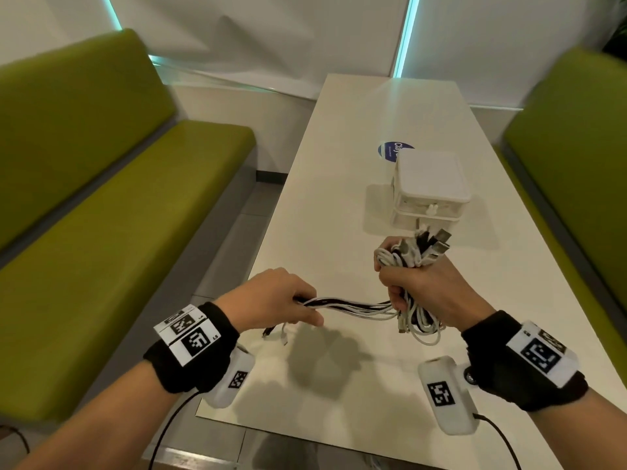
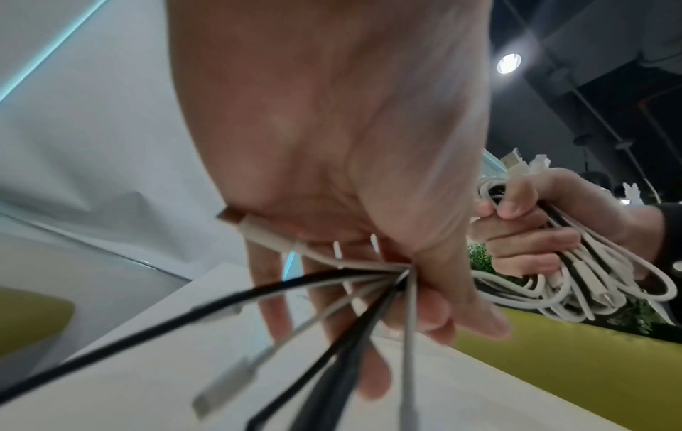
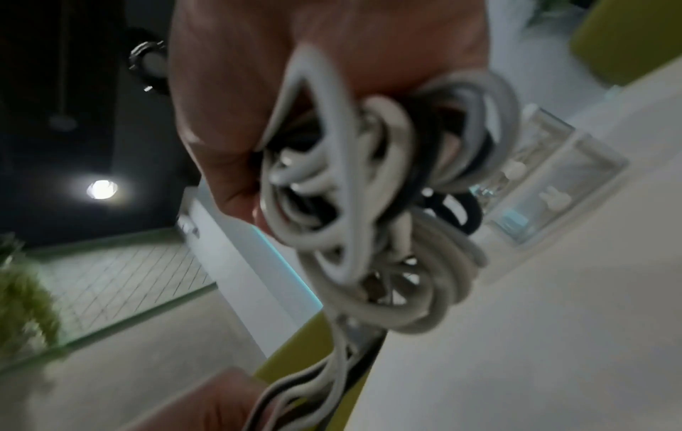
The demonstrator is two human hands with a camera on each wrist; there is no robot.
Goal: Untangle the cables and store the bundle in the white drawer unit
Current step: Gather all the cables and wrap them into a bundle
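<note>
Black wristband (image 1: 190, 357) on the left forearm, black wristband (image 1: 529, 364) on the right, white blocks with black square codes, white camera pods underneath, thin black wires trailing.

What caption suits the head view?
Right hand grips coiled cables; left hand holds their tails before the white drawer unit.

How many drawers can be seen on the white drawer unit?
2: the upper drawer sits under the lid, the lower drawer below it, on the white drawer unit. The cable bundle may hide more.
</note>
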